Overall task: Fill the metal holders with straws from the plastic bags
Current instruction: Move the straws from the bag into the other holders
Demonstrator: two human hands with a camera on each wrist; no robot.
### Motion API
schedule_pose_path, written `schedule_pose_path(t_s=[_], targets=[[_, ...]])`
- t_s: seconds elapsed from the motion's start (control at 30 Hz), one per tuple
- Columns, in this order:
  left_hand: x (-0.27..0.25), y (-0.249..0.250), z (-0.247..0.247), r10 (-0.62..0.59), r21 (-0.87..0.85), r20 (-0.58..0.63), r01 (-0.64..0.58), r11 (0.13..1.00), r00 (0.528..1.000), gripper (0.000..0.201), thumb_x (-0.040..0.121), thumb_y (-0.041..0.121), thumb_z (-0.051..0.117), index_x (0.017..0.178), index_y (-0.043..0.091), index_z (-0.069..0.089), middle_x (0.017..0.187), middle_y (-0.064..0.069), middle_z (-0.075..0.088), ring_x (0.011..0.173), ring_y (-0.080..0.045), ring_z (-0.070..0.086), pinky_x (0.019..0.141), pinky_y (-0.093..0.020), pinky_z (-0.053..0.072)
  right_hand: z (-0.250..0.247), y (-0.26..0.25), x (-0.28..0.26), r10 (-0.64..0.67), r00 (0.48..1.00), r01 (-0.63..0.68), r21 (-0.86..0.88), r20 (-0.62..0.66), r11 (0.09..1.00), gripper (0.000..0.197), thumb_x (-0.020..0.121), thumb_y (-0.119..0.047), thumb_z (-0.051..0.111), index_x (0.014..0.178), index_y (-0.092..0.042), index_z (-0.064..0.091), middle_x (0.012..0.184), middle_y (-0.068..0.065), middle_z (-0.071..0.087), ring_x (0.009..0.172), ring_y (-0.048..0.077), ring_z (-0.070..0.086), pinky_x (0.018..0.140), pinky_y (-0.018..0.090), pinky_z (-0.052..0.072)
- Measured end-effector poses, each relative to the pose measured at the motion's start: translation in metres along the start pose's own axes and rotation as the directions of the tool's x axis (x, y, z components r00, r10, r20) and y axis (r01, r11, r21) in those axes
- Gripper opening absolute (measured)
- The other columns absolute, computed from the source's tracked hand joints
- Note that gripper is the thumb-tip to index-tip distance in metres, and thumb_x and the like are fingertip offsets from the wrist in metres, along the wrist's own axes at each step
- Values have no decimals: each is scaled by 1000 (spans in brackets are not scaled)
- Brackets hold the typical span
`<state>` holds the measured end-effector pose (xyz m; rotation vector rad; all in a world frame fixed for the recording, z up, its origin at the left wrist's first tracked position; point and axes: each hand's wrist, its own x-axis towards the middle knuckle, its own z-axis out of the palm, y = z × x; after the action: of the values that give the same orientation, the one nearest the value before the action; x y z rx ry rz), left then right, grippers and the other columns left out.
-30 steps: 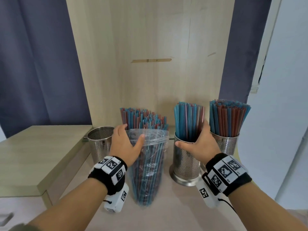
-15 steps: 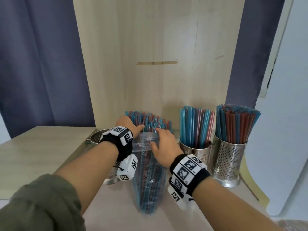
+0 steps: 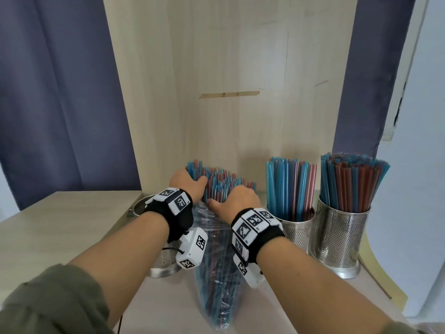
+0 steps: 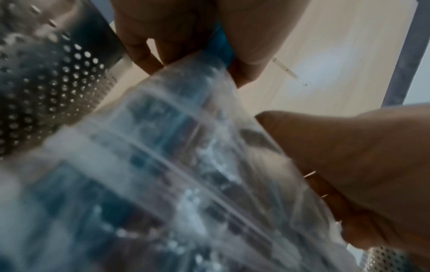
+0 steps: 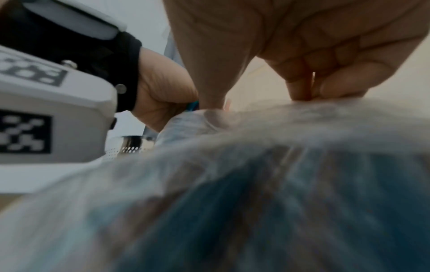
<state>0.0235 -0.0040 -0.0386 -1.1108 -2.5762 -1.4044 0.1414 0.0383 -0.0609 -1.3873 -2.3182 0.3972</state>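
Note:
A clear plastic bag of blue and red straws leans on the back panel, and its straws stick out of the open top. My left hand curls round the protruding straw tops. My right hand pinches the bag's mouth between thumb and curled fingers. An empty perforated metal holder stands left of the bag, half hidden by my left forearm. Two holders at the right, the middle one and the far one, are packed with straws.
A pale wooden panel rises right behind the bag. The lower wooden surface spreads to the left. Blue curtains hang on both sides. A white wall closes in the right side next to the far holder.
My right hand left the middle holder and came left onto the bag's mouth. My left hand went up from the bag's side to the straw tops.

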Motion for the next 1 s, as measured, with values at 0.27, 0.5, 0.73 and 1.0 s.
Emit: schedule_pose_path(t_s=[0.27,0.5,0.73,1.0], targets=[[8,-8,-4,64,-202,-23,-67,977,998,31,89,36,63,93,6,66,84,-11,66,78,-29,62,69,-34,49,-1,-13,11,74,994,-84,123,81,989,45,74,-49,77,77,-10,57,75,4,63,72,23,66,63,31,57],[7,-6,-1,80,-297,-88,-103,949,993,28,90,29,63,104,5,62,90,-9,64,81,-25,60,70,-29,42,-1,-10,13,135,985,-165,357,109,920,41,74,-38,78,65,-14,46,64,3,52,65,25,57,66,35,51],[7,11,-15,161,-346,-170,-211,914,972,18,93,22,59,102,8,54,83,-1,56,76,-19,53,65,-23,39,-23,-5,24,85,995,-100,590,55,801,23,92,-25,62,84,-6,53,74,5,54,67,21,54,60,28,42],[10,27,-33,169,-440,-270,-278,854,948,19,90,25,61,100,11,52,85,-4,67,82,-25,68,75,-36,55,-13,-8,28,163,978,-10,760,-127,650,28,95,-18,59,113,-1,47,79,-1,45,71,16,48,67,31,39]])
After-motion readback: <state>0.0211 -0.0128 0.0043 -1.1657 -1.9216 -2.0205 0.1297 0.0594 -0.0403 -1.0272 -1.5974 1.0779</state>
